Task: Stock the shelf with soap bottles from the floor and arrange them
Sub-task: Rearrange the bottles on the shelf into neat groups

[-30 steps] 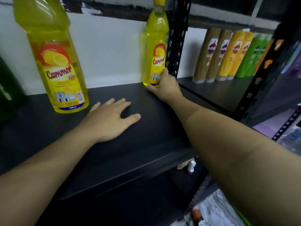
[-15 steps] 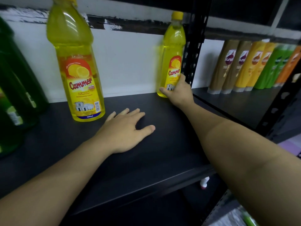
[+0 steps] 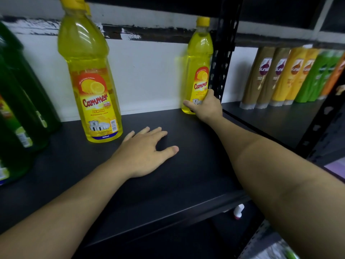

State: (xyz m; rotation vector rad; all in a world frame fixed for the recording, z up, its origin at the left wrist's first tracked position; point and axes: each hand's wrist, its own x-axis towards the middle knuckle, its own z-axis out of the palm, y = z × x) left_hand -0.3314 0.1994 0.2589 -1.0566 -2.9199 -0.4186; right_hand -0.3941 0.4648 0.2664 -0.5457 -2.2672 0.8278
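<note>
On the black shelf (image 3: 186,174) stand two yellow Cammer lemon soap bottles. The nearer one (image 3: 91,86) is upright at the left, with a second yellow cap showing just behind its cap. The farther yellow bottle (image 3: 200,58) stands upright at the back right, against the black upright post. My right hand (image 3: 205,107) is wrapped around its base. My left hand (image 3: 143,152) lies flat on the shelf board, fingers spread, just right of the nearer bottle's base and holding nothing.
Dark green bottles (image 3: 20,113) crowd the shelf's left end. A perforated black post (image 3: 222,58) divides this bay from the neighbouring one, where a row of shampoo bottles (image 3: 291,75) stands. A small white bottle (image 3: 239,211) lies on the level below.
The view has shifted left and down a little, so the bottles appear further right. My right hand keeps its hold on the far bottle's base. My left hand stays flat on the shelf.
</note>
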